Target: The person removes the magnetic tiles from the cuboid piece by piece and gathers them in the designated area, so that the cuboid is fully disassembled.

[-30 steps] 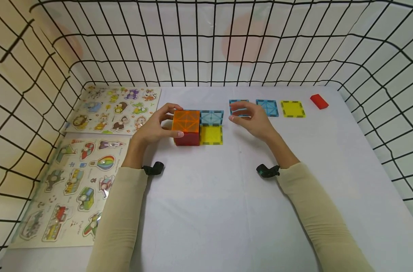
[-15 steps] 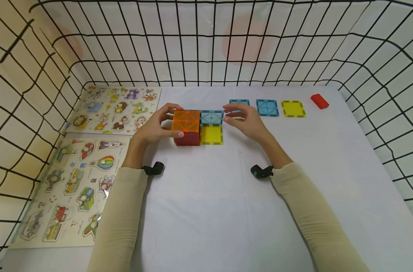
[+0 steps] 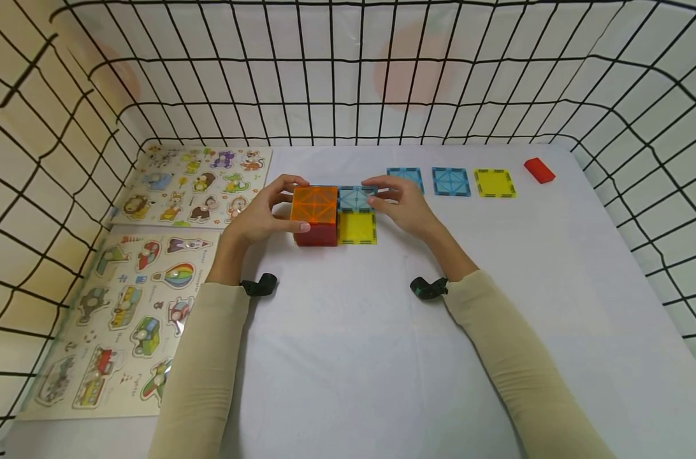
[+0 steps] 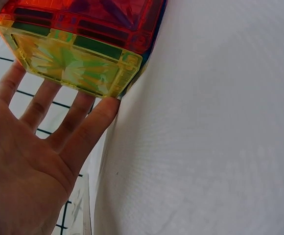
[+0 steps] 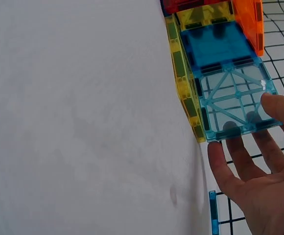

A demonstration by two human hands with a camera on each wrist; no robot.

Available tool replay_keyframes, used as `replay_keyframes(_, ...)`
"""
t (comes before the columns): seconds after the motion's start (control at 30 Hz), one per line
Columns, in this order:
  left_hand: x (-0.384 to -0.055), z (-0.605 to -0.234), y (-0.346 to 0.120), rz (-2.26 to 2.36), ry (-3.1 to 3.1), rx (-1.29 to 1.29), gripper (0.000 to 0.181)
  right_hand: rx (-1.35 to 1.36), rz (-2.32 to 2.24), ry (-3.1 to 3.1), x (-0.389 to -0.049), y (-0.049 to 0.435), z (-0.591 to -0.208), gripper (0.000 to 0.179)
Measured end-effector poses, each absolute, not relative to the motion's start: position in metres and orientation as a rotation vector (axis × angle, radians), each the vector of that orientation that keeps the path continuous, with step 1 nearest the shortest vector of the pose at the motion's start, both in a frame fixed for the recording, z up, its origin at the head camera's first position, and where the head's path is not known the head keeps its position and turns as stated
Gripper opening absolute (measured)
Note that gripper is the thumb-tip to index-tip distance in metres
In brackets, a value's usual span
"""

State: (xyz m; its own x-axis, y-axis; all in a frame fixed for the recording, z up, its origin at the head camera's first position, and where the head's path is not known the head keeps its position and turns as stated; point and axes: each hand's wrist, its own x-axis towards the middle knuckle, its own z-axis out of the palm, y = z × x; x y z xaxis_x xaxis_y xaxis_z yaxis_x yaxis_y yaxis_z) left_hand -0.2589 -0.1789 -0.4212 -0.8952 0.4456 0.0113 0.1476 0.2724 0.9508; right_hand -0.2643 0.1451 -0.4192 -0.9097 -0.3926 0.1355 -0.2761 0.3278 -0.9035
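Observation:
A cube of magnetic tiles (image 3: 315,217), orange on top and red in front, stands on the white table. My left hand (image 3: 256,213) grips its left side, thumb at the front and fingers toward the back; in the left wrist view the fingertips touch its yellow side tile (image 4: 68,63). To the cube's right, a blue magnetic tile (image 3: 355,199) stands upright behind a yellow tile (image 3: 357,228) lying flat. My right hand (image 3: 402,204) pinches the blue tile's right edge; in the right wrist view the thumb is on its face and fingertips show behind it.
Two loose blue tiles (image 3: 451,182), a yellow tile (image 3: 494,183) and a red block (image 3: 540,170) lie at the back right. Two picture puzzle boards (image 3: 124,408) cover the left side. Black wire mesh (image 3: 348,83) fences the table's back and sides.
My right hand has moved left from beside the loose blue tiles and now holds the upright blue tile. The left hand and cube have stayed in place.

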Motion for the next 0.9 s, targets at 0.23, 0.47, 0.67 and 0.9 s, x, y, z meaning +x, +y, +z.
replay_keyframes(0.23,-0.258,-0.420,-0.178,1.659,2.288,0.538,0.074,-0.664,-1.588,2.480,-0.251,0.137,-0.398,0.032)
replay_keyframes(0.47,-0.259,-0.420,-0.178,1.670,2.276,0.542,0.073,-0.641,-1.563,2.523,-0.266,0.140,-0.418,0.032)
replay_keyframes(0.67,-0.259,-0.419,-0.178,1.667,2.278,0.543,0.073,-0.569,-1.624,2.503,-0.270,0.146,-0.427,0.033)
replay_keyframes(0.9,-0.260,-0.421,-0.178,1.678,2.273,0.562,0.071,-0.577,-1.650,2.530,-0.268,0.156,-0.424,0.030)
